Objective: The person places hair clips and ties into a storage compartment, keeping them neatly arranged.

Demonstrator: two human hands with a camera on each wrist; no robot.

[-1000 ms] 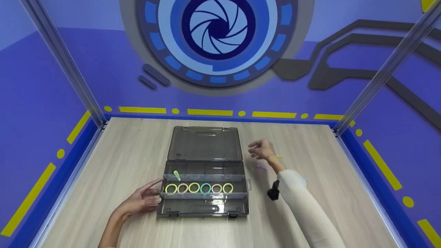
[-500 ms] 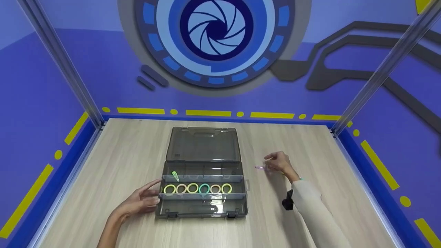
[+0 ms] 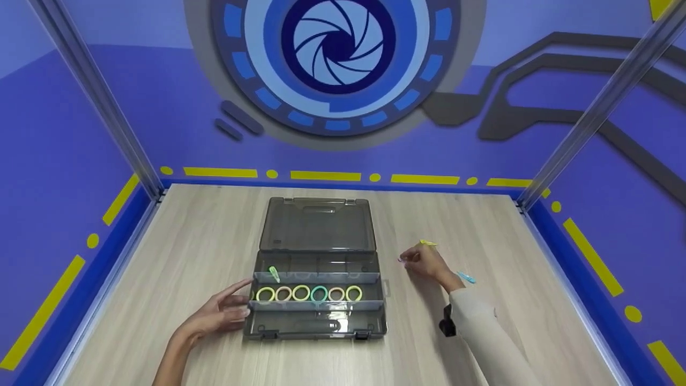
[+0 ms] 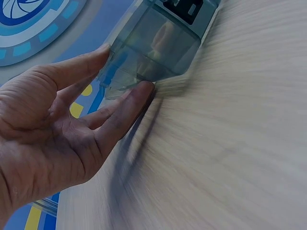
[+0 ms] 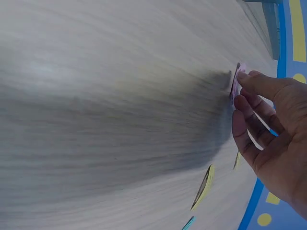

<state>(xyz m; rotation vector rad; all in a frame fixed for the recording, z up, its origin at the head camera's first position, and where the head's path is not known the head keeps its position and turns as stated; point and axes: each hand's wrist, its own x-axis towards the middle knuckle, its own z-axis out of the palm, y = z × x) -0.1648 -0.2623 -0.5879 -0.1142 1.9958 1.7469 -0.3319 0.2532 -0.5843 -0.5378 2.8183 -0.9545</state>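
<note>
A pale, woody table (image 3: 203, 225) lies below the left hand (image 3: 209, 317) and the right hand (image 3: 427, 261). Past them is a blue wall (image 3: 161, 107) with a big round picture (image 3: 338, 45). Blue side walls (image 3: 53, 161) beyond each hand have yellow stripes (image 3: 121, 199).

White glare inside the box (image 3: 292, 324)

There are six rings (image 3: 312, 295), five hair clips (image 3: 274, 273) and one box (image 3: 319, 228).
</note>
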